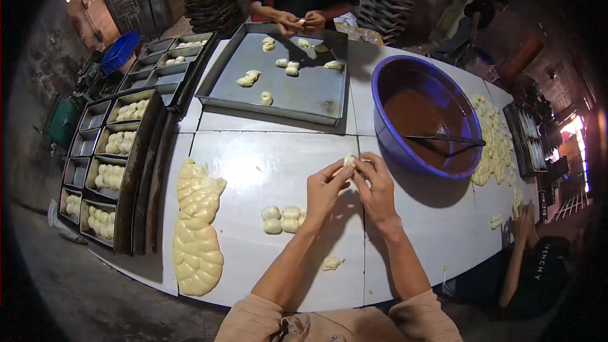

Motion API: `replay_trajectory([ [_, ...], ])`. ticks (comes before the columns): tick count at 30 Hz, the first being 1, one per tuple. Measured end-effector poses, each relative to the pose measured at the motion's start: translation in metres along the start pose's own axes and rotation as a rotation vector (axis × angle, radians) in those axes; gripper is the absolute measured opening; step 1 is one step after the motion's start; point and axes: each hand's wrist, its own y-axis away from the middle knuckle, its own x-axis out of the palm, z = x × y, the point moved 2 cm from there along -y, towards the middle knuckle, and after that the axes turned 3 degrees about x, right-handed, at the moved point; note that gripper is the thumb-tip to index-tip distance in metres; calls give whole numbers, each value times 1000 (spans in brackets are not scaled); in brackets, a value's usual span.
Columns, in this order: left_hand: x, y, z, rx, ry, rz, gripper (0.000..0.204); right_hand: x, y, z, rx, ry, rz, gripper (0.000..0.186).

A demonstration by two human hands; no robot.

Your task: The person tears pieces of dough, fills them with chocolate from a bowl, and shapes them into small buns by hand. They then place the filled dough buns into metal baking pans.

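Observation:
Over the middle of the white table, my left hand [324, 191] and my right hand [376, 191] come together, both pinching a small piece of pale dough [349, 161] between their fingertips. Left of my left wrist sits a small cluster of rolled dough pieces [280, 219], lined up side by side. One rough lump of dough [330, 263] lies between my forearms, close to the table's near edge. Further left spreads a long slab of yellowish dough [198, 228], its surface marked into bulging segments.
A purple tub [378, 104] of brown filling, with a dark stick across it, stands right of my hands. Ahead is a metal tray [253, 109] with dough pieces; a person works behind it. Divided baking tins [154, 104] stand left. More dough [491, 145] and another person's hand [524, 223] are right.

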Motion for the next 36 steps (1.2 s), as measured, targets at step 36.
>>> replay_trajectory([
  [36, -46, 18, -32, -78, -243, 129, 37, 17, 17, 35, -100, -139, 45, 25],
])
